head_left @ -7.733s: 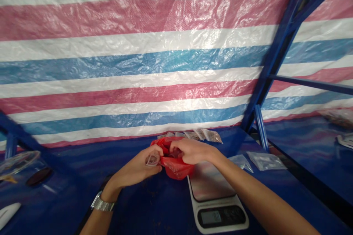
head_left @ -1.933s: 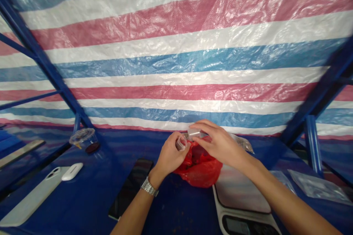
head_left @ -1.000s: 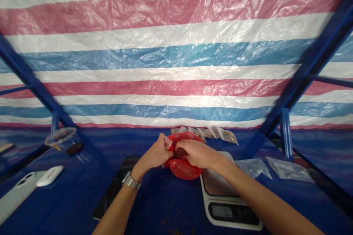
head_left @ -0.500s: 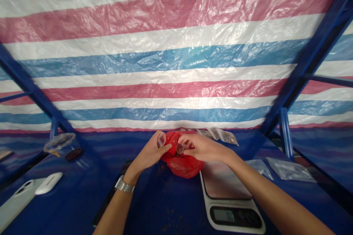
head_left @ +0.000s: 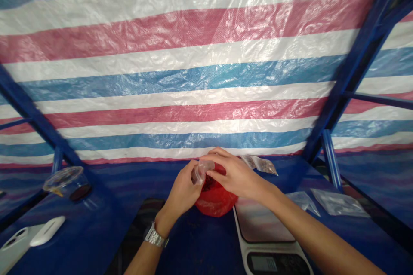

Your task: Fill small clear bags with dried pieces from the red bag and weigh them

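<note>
Over a red plastic bag with dark loose bits inside, my two hands come together. My left hand, a metal watch on its wrist, is closed around a small clear plastic bag. At that bag's mouth, my right hand has its thumb and fingers closed on a small clear cup, tilted toward the bag. The fingers partly hide the cup, and its contents cannot be made out. A kitchen scale lies under my right forearm, its display lit.
Filled clear packets lie at the back, and flat clear bags to the right. At left are a plastic tub with dark liquid, a white phone and a white case. A striped sheet hangs behind, between blue frame bars.
My right hand has lifted the small cup out of the red bag and moved it left to the clear bag's mouth. My left hand has shifted slightly right. The view has tilted up a little.
</note>
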`<action>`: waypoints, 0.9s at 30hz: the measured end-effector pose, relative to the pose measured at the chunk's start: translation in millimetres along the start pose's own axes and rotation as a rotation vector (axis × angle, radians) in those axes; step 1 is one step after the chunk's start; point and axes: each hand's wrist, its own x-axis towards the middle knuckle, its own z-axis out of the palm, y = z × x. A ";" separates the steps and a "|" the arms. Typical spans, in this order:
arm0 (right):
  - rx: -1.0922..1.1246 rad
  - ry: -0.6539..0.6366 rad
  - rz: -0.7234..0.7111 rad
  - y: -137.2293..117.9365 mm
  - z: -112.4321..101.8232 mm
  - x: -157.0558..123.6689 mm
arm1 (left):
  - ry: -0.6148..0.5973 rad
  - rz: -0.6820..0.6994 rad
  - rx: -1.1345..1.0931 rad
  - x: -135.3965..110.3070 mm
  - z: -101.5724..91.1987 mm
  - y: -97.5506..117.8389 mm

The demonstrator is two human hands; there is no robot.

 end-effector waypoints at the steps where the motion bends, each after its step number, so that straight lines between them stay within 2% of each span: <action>1: -0.021 -0.020 -0.022 -2.5 1.2 -0.4 | -0.007 0.000 -0.008 -1.1 2.1 2.1; 3: -0.050 -0.042 -0.059 -4.9 4.1 -1.5 | -0.004 -0.003 -0.005 -2.2 5.3 4.6; 8: -0.073 -0.002 -0.120 -2.0 11.0 -2.4 | 0.031 -0.004 0.004 -1.7 9.3 3.2; 12: -0.064 0.069 -0.083 1.4 10.3 -0.4 | 0.035 -0.059 -0.028 -1.7 9.8 -1.4; 15: -0.112 0.123 0.001 7.6 7.6 -1.2 | 0.089 -0.089 -0.015 -0.6 7.8 -3.3; 17: -0.144 0.075 0.064 13.3 7.3 -3.5 | 0.158 -0.108 -0.010 0.8 5.1 -3.4; 20: -0.119 -0.096 0.069 18.4 10.1 -7.0 | 0.262 -0.129 0.003 2.2 1.1 -3.9; 22: -0.076 -0.115 0.041 15.7 12.8 -7.2 | 0.313 -0.110 0.021 1.8 -0.1 -6.1; 25: -0.010 -0.020 0.033 2.0 15.7 -5.0 | 0.353 -0.027 0.027 -0.5 2.3 -10.8; 27: 0.022 -0.002 0.033 -8.5 16.4 -3.5 | 0.354 0.042 -0.007 -2.6 7.1 -12.2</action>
